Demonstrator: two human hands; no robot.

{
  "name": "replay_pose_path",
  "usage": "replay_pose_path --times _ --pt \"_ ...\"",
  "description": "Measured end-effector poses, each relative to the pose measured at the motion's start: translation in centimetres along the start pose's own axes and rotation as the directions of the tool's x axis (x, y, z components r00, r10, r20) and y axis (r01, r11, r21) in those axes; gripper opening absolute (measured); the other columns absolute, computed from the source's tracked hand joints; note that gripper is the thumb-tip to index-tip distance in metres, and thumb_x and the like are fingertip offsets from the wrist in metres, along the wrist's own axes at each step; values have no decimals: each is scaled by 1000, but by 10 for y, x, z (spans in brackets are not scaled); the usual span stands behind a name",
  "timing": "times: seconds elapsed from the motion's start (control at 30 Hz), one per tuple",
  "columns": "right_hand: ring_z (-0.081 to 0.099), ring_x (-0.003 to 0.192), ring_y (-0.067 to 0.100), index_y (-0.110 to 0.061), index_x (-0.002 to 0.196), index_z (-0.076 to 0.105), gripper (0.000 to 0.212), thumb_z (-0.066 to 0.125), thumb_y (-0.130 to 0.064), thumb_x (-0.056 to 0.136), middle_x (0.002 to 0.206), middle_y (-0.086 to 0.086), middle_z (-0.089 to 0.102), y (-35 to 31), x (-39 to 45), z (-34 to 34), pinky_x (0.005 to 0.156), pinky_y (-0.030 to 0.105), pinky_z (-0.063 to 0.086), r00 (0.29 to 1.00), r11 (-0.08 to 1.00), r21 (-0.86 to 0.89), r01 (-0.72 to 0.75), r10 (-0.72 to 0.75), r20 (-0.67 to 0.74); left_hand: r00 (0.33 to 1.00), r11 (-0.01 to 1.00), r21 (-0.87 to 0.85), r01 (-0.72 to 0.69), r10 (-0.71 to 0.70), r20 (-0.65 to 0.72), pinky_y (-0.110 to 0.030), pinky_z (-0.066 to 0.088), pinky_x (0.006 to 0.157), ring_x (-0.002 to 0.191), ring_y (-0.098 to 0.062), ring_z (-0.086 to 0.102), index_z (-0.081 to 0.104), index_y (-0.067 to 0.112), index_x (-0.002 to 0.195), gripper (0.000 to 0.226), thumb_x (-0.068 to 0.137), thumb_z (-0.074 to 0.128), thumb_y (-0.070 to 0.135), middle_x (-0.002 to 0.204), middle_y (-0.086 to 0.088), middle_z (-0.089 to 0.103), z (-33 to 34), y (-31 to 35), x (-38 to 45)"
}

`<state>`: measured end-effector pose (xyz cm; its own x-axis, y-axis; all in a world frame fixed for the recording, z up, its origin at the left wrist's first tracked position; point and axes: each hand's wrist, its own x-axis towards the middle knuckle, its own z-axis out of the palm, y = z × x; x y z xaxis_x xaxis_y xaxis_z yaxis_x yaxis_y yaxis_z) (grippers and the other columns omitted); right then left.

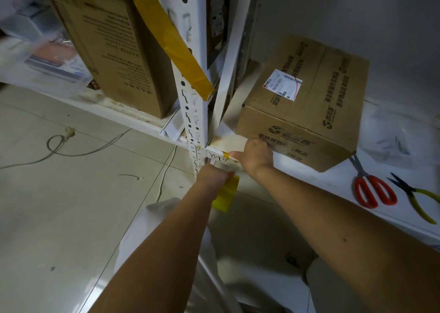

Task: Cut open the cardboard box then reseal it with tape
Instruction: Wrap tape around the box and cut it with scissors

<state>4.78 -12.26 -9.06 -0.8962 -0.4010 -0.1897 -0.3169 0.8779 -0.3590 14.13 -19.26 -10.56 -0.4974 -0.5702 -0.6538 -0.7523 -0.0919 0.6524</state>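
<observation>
Looks like a storeroom: white slotted metal shelving [190, 79] mid-frame, stacked cardboard cartons [112, 50] upper left, tiled floor [59, 217] lower left.

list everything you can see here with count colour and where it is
cardboard box: 1, brown with a white label, on the white shelf at right
tall carton: 1, brown, standing on the shelf left of the post
shelf post: 1, white, slotted, centre
tape strip: 1, yellow-brown, hanging across the post
tape piece: 1, yellow, at the shelf's front edge, in the left hand
scissors: 1, red handles, on the shelf right of the box
pliers: 1, yellow handles, far right
cable: 1, grey, on the tiled floor
left hand: pinches the tape piece
right hand: at the shelf edge, thumb out, against the box front
</observation>
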Motion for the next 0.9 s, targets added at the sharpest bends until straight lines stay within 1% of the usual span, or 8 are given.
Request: replay_pose_path --times 0.23,0.37,0.4,0.47,0.53,0.67,0.77,0.9 --pt "56 116 31 -4 123 42 53 64 -37 89 126 16 57 9 -15 -6 87 32 46 999 997 67 -32 31 21 999 991 129 28 -31 22 -39 50 95 115 -33 58 48 -3 132 46 95 58 23 126 -18 58 2 -3 2" --pt "56 113 31 -6 120 46 39 61 -28 92 123 15 59 30 -26 -13 88 36 46 998 997 71 -10 6 60 994 993 14 113 -113 7 -28 50 78 119 -30 57 47 -3 134 40 98 50 14 131 -19 57 4 1 -4" --pt "56 111 31 -6 117 48 35 60 -27 93 121 14 60 35 -29 -15 86 36 45 996 998 69 4 -10 86 997 987 137 81 -82 -2 -28 49 85 122 -29 55 47 -3 134 40 97 51 12 133 -17 55 3 0 -6" --pt "56 106 30 -7 110 51 27 58 -27 93 116 14 61 46 -37 -21 80 34 43 988 996 77 55 -65 138 992 808 577 -122 117 45 -30 43 98 125 -28 52 49 -2 133 39 96 52 11 136 -15 53 2 1 -15" --pt "58 101 28 -10 102 52 20 55 -29 95 110 12 63 57 -46 -28 74 32 42 975 990 88 108 -123 185 989 763 633 -130 148 26 -31 39 103 130 -29 47 47 -2 134 42 95 54 11 140 -15 49 2 5 -17" --pt "59 96 23 -13 96 59 18 52 -30 96 103 8 65 83 -61 -47 78 34 48 957 984 89 157 -174 232 986 832 541 -125 166 -28 -33 38 105 132 -30 45 48 2 132 36 96 48 5 138 -15 51 3 14 -26" --pt "60 91 21 -13 86 59 21 50 -28 97 95 7 64 99 -65 -72 76 32 47 967 987 112 114 -136 213 981 990 107 -87 104 -166 -39 45 98 118 -35 57 56 -1 122 31 94 48 10 125 -18 61 6 39 -40" --pt "61 73 19 -3 93 63 24 48 -21 97 88 13 65 128 -58 -100 67 30 49 933 953 227 -201 116 340 908 956 146 -256 289 -304 -44 42 99 120 -40 49 49 -2 126 41 88 51 12 129 -22 52 17 79 -51"
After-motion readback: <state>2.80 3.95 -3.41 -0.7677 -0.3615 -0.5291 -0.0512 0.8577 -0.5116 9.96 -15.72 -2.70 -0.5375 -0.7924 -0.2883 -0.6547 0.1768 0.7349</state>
